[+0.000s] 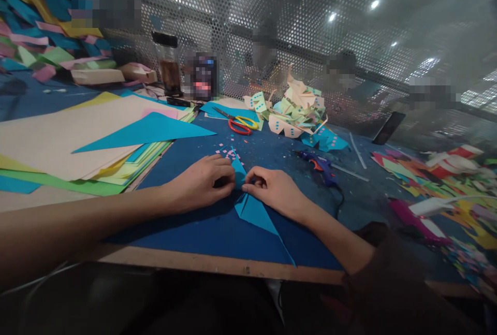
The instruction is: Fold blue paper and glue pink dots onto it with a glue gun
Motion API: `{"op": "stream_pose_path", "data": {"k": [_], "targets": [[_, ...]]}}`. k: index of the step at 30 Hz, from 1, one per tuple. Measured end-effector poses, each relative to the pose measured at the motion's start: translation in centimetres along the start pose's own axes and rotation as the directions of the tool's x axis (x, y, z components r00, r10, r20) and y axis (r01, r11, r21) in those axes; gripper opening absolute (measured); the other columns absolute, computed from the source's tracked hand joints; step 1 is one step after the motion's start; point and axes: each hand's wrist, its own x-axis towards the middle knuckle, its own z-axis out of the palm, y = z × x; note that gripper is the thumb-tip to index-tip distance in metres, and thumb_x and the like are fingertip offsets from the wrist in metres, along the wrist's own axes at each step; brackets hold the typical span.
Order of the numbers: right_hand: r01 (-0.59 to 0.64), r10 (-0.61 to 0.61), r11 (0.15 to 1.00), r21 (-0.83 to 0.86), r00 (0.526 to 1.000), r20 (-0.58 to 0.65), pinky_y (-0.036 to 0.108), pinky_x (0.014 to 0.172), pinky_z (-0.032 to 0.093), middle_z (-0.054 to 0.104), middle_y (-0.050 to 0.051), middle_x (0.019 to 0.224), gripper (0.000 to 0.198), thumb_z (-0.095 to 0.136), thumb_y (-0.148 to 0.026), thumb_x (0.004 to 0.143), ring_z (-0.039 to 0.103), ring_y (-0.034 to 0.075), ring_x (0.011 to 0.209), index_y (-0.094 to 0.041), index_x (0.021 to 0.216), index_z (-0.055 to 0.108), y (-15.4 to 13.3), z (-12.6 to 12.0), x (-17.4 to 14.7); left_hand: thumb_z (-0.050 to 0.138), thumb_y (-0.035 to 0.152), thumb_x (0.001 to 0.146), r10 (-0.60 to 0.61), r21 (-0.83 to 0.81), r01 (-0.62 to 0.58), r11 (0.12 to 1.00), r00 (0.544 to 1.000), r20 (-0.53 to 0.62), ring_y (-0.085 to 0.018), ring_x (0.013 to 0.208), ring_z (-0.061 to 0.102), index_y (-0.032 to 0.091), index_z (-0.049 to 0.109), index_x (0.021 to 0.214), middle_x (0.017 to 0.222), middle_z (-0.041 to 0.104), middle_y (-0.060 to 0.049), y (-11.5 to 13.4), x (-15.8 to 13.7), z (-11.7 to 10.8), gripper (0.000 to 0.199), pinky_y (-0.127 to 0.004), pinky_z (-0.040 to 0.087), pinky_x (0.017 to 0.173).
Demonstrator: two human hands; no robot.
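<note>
A: Workbench first: blue mat on top, wooden front edge showing. What's the biggest thing on it?

B: Paper stack on the left, beige sheets over green and yellow ones, with a loose teal triangle lying on top. Right edge has a heap of mixed coloured scraps. Pile of folded paper pieces, pale with teal dots, sits at the back centre against the perforated metal screen.

A: Hands?

B: Left hand and right hand are both down on the mat, centre, nearly knuckle to knuckle. Between them is a folded teal paper piece. Its narrow tip pokes up past the fingers and its long point runs toward the front edge of the bench.

A: Grip state?

B: Both hands curled, fingertips pinched onto the teal paper near its middle fold. Left fingers closed on its left side, right fingers closed on its right side. Paper lies flat on the mat, not lifted.

A: Smaller stuff?

B: Blue hot-glue gun just right of the right hand, cable trailing to the front. Scissors with red and yellow handles behind the hands, near the folded pile. Dark drink bottle at the back left. Tiny pink paper squares scattered just beyond the fingertips.
</note>
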Motion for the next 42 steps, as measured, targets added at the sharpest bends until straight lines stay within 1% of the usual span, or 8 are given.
{"op": "stream_pose_path", "data": {"k": [4,9,13,22,25,28,32,42], "targets": [[0.000,0.000,1.000,-0.010,1.000,-0.002,0.026,0.056,0.028,0.055,-0.006,0.061,0.012,0.068,-0.035,0.089,0.051,0.011,0.058,-0.024,0.088,0.066,-0.10,-0.04,0.01,0.050,0.021,0.094,-0.001,0.010,0.001,1.000,1.000,-0.001,-0.017,0.078,0.057,0.018,0.060,0.078,0.078,0.060,-0.002,-0.01,0.02,-0.02,0.019,-0.036,0.043,0.083],[-0.010,0.010,1.000,-0.023,1.000,-0.010,0.026,0.057,0.029,0.058,-0.006,0.062,0.010,0.069,-0.033,0.088,0.053,0.012,0.060,-0.024,0.088,0.066,-0.20,-0.04,0.06,0.050,0.020,0.092,0.002,0.022,-0.002,1.000,1.000,-0.007,-0.017,0.077,0.057,0.019,0.060,0.077,0.077,0.060,-0.002,0.11,0.10,0.01,0.018,-0.034,0.044,0.078],[-0.029,0.029,0.999,-0.028,1.000,-0.008,0.026,0.056,0.029,0.057,-0.006,0.061,0.007,0.068,-0.031,0.088,0.052,0.011,0.059,-0.024,0.087,0.066,-0.37,-0.06,0.10,0.051,0.019,0.091,0.001,0.024,-0.001,1.000,1.000,-0.015,-0.017,0.076,0.057,0.019,0.060,0.077,0.077,0.060,-0.002,0.26,0.11,0.01,0.016,-0.035,0.044,0.080],[-0.043,0.043,0.999,-0.024,0.999,-0.007,0.027,0.055,0.029,0.059,-0.006,0.062,0.006,0.068,-0.029,0.086,0.053,0.012,0.059,-0.024,0.087,0.065,-0.30,0.04,0.26,0.053,0.017,0.088,-0.029,0.027,0.028,0.999,1.000,0.012,-0.018,0.079,0.055,0.018,0.060,0.077,0.079,0.059,-0.002,0.48,0.16,-0.06,0.013,-0.035,0.043,0.077],[-0.057,0.057,0.998,-0.033,0.998,-0.006,0.027,0.055,0.029,0.060,-0.005,0.062,0.008,0.067,-0.032,0.087,0.054,0.012,0.060,-0.024,0.086,0.065,-0.28,0.06,0.26,0.054,0.016,0.086,-0.025,0.026,0.025,0.999,1.000,0.009,-0.018,0.078,0.055,0.018,0.060,0.077,0.078,0.059,-0.002,0.39,0.21,0.03,0.012,-0.035,0.043,0.077],[-0.061,0.061,0.997,-0.043,0.998,0.003,0.027,0.054,0.029,0.061,-0.004,0.064,0.015,0.067,-0.039,0.088,0.054,0.012,0.060,-0.024,0.088,0.066,-0.23,0.07,0.31,0.054,0.015,0.085,-0.018,0.030,0.018,0.999,1.000,-0.004,-0.018,0.078,0.055,0.018,0.059,0.077,0.078,0.059,-0.002,0.23,0.16,0.16,0.011,-0.034,0.043,0.078],[-0.077,0.078,0.994,-0.074,0.997,0.014,0.026,0.054,0.028,0.062,-0.005,0.067,0.022,0.069,-0.046,0.086,0.055,0.012,0.060,-0.025,0.089,0.066,-0.21,0.07,0.49,0.054,0.014,0.085,-0.019,0.037,0.019,0.999,1.000,-0.008,-0.018,0.078,0.055,0.018,0.058,0.076,0.078,0.058,-0.002,0.14,0.06,0.30,0.010,-0.033,0.042,0.076],[-0.087,0.090,0.991,-0.100,0.996,0.018,0.025,0.054,0.029,0.062,-0.006,0.066,0.014,0.068,-0.037,0.083,0.054,0.011,0.060,-0.024,0.088,0.064,-0.37,-0.03,0.65,0.054,0.015,0.085,-0.043,0.039,0.043,0.998,0.999,0.007,-0.019,0.080,0.055,0.017,0.060,0.078,0.081,0.059,-0.002,0.42,0.04,0.10,0.009,-0.034,0.042,0.077]]}}
